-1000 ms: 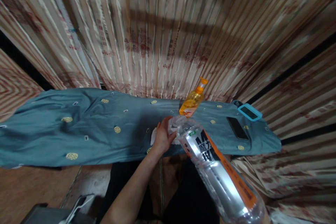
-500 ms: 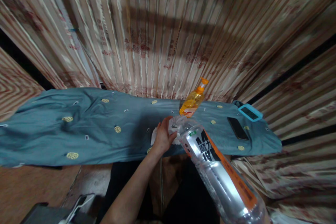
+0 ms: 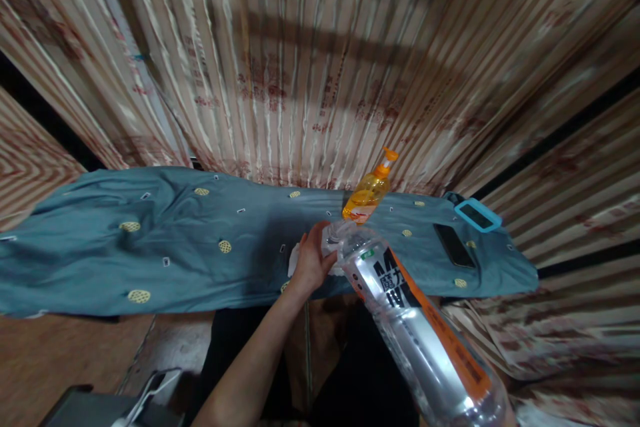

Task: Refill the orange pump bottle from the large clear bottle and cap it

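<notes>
While the left hand (image 3: pixel 311 260) is clamped round a small clear container (image 3: pixel 331 237) over the teal cloth (image 3: pixel 175 227), a large clear bottle (image 3: pixel 420 333) tilts toward it in the head view, neck end at the container. Only a sliver of the right hand (image 3: pixel 509 415) shows by the bottle's base; I cannot tell its grip. Just beyond stands an orange pump bottle (image 3: pixel 367 197).

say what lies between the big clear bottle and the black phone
In the head view, just patterned cloth shows between the clear bottle and black phone.
</notes>
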`<action>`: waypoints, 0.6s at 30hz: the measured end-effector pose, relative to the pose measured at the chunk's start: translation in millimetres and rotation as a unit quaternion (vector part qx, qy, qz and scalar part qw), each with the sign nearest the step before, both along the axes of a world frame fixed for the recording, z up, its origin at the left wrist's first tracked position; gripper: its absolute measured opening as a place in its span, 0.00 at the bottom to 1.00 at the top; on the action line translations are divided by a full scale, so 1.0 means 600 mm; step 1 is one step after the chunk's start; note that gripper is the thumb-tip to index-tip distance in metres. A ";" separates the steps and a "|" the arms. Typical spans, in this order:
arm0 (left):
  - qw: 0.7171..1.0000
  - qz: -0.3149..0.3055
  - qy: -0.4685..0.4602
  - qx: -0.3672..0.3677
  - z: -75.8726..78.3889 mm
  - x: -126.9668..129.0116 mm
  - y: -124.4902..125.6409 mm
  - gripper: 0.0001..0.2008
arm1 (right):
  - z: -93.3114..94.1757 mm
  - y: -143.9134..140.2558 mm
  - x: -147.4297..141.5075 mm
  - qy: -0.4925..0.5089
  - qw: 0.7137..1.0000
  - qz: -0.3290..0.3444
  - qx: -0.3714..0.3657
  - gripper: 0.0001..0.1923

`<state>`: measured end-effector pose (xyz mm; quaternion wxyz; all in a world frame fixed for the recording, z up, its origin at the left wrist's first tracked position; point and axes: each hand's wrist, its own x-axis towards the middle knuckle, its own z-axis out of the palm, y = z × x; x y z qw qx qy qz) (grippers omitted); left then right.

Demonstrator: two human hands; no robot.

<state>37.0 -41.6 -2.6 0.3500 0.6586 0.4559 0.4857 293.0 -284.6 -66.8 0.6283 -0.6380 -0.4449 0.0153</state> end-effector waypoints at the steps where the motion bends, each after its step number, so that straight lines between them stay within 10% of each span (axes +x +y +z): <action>1: 1.000 -0.003 0.005 0.004 0.000 0.000 0.000 0.27 | 0.001 0.007 0.007 -0.015 1.000 0.016 0.014 0.41; 5: 1.000 -0.005 0.014 0.008 0.001 -0.002 0.000 0.27 | 0.019 0.045 0.028 -0.084 0.991 0.037 0.096 0.40; 13: 1.000 -0.009 0.013 0.012 0.000 -0.001 0.001 0.27 | 0.056 0.067 0.020 -0.003 0.999 -0.045 0.018 0.49; 18: 1.000 -0.007 0.011 0.012 -0.006 -0.001 0.002 0.27 | 0.048 0.060 0.020 0.014 0.999 0.041 -0.001 0.51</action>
